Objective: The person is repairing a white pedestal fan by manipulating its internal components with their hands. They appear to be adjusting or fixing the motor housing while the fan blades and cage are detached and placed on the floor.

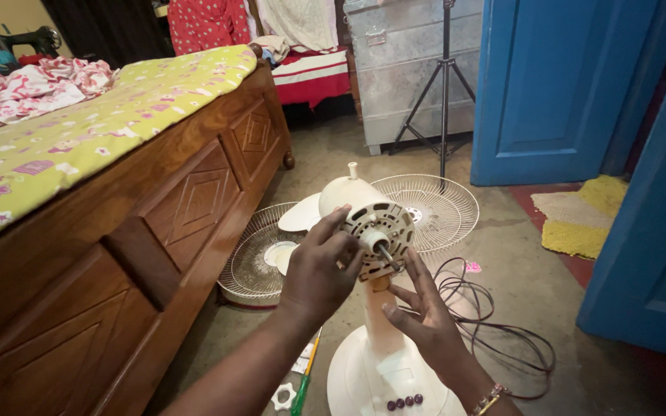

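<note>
Far left of the hands runs a wooden bed frame point(186, 208) with carved diamond panels, under a yellow-green flowered bedsheet point(63, 127). Below the left hand, on the concrete floor, lie a small white plastic nut point(283, 397) and a green-handled screwdriver point(302, 385). Just behind that hand a round wire fan guard point(252, 266) lies flat with white fan blades point(300, 216) over it.

The left hand point(319, 270) grips the side of the cream fan motor housing point(368, 216), fingers curled around its face. The housing sits on the pedestal fan stand point(379, 339), between both hands, its bare shaft point(385, 253) pointing at the camera. The right hand point(424, 312) is open, fingers spread, fingertips touching the housing's underside beside the shaft.

Behind the housing a second wire guard point(437, 208) lies on the floor. Right of the right hand coils a dark power cord point(495, 323), with a small pink scrap point(472, 267) near it. Farther right stand blue doors point(564, 85) and a yellow mat point(580, 219).
</note>
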